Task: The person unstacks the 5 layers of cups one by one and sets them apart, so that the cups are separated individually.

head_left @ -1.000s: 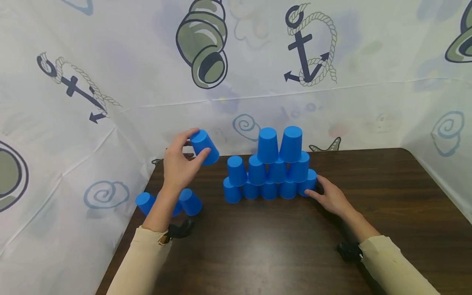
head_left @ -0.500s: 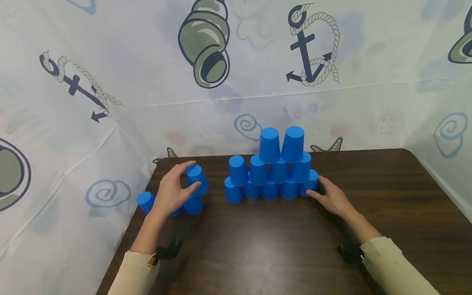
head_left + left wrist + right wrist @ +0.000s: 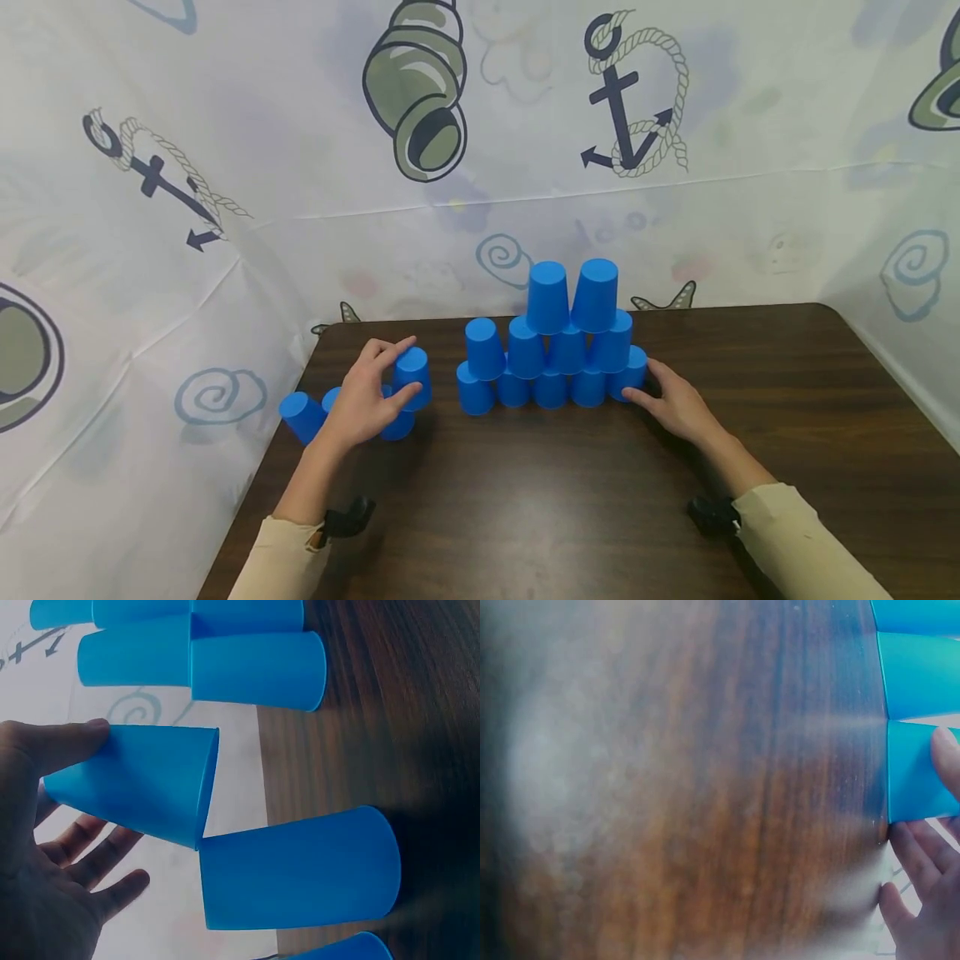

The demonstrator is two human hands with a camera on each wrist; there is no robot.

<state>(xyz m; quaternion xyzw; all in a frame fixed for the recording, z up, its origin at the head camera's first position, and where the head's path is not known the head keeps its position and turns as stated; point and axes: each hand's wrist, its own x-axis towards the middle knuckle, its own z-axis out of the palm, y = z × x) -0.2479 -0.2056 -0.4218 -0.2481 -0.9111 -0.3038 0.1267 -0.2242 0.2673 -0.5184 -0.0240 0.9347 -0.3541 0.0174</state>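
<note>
My left hand (image 3: 365, 398) holds an upside-down blue cup (image 3: 412, 377) between thumb and fingers. In the left wrist view the held cup's rim meets a corner of the base of another upturned blue cup (image 3: 300, 874) below it. To the right stands a stepped stack of upturned blue cups (image 3: 547, 296): several in the bottom row, several above, two on top. At the stack's right end my right hand (image 3: 675, 402) grips the bottom row's last cup (image 3: 628, 372), thumb in front and fingers behind, as the right wrist view also shows.
More upturned blue cups, among them a cup at the far left (image 3: 302, 417), stand near the left edge of the dark wooden table (image 3: 540, 508). A pale curtain (image 3: 315, 108) with printed anchors and shells hangs behind and left of the table.
My left hand has lowered its cup from above the table to the top of the left-hand cups, then shifted it slightly right. My right hand has stayed at the stack's end.
</note>
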